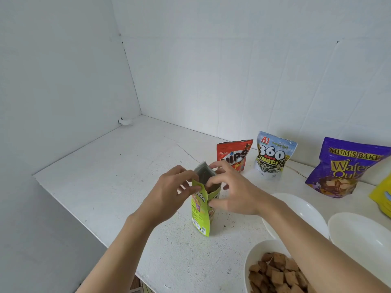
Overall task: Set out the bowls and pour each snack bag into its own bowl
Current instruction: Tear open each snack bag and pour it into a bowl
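A green Deka snack bag [200, 214] stands upright on the white counter, its top torn open and silver lining showing. My left hand [169, 191] pinches the left side of the opened top. My right hand [230, 191] holds the right side, fingers curled on the torn flap and the bag's edge. A white bowl [257, 252] at the bottom right holds several brown square snacks. Two white bowls [300, 210] [359, 233] with nothing in them sit to the right, partly behind my right arm.
Along the back wall stand a red Nips bag [234, 154], a 360 Kuaci seed bag [273, 155] and a purple Mum's Bake wafer bag [347, 168]. A yellow bag [383, 197] is cut by the right edge. The counter's front edge [88, 223] runs diagonally on the left.
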The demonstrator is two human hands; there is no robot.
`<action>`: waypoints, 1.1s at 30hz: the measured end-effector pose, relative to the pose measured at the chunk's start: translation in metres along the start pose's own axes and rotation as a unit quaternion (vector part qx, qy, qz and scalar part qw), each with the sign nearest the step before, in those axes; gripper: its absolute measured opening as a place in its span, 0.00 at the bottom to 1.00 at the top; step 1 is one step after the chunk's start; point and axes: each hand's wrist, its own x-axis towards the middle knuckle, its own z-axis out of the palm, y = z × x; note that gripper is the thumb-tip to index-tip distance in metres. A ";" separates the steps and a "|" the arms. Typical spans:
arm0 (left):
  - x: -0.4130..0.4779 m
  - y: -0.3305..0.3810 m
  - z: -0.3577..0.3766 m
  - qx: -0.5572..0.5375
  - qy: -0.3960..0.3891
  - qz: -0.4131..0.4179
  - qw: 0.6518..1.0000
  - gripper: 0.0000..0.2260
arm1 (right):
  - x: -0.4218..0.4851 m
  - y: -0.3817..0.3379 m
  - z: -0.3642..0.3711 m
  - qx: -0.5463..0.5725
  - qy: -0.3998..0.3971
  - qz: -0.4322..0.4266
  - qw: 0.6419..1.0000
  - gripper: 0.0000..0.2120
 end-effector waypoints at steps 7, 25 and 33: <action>-0.012 0.005 0.021 -0.149 0.095 -0.135 0.975 0.14 | -0.002 -0.015 0.014 -0.067 0.053 -0.019 0.996 0.12; -0.037 -0.006 0.084 -0.136 0.045 -0.190 0.971 0.38 | 0.007 -0.018 0.028 -0.080 0.200 -0.069 0.974 0.18; -0.035 -0.015 0.103 -0.126 0.060 -0.217 0.966 0.24 | 0.006 -0.010 0.021 0.052 0.219 0.000 0.974 0.12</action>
